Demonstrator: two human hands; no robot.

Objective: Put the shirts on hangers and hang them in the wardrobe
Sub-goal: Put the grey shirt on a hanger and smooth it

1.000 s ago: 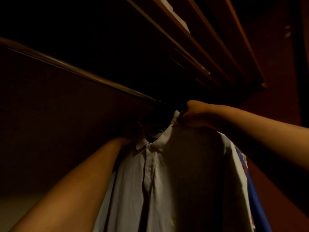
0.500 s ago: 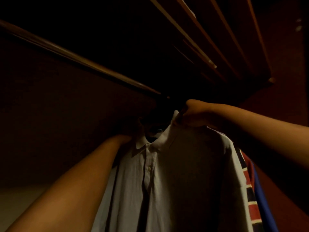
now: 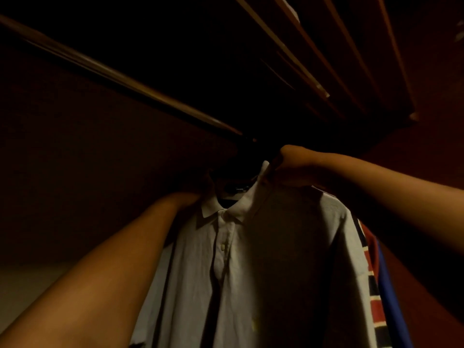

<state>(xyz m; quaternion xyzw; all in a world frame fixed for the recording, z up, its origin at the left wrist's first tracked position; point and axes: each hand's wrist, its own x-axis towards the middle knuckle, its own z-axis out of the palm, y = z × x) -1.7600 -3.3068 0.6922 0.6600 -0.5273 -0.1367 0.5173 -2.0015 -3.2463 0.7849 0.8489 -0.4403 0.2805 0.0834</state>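
Head view: pale polo shirt under the wardrobe rail

Head view, dim and warm. Pale polo shirt (image 3: 271, 259) hanging at centre, collar up at 12 o'clock, placket and buttons facing the camera, neck just below the rail (image 3: 120, 76). Dark hanger (image 3: 238, 169) barely visible inside the collar. Right hand (image 3: 296, 167) at 1 o'clock of the collar, fingers curled and pinching the shirt's shoulder. Left hand (image 3: 193, 197) at 10 o'clock, tucked behind the other shoulder, fingers hidden, grip impossible to tell. Striped red, navy and white garment (image 3: 374, 297) at 4 o'clock, just beside the shirt. Wooden slats (image 3: 313, 59) at 1 o'clock overhead.
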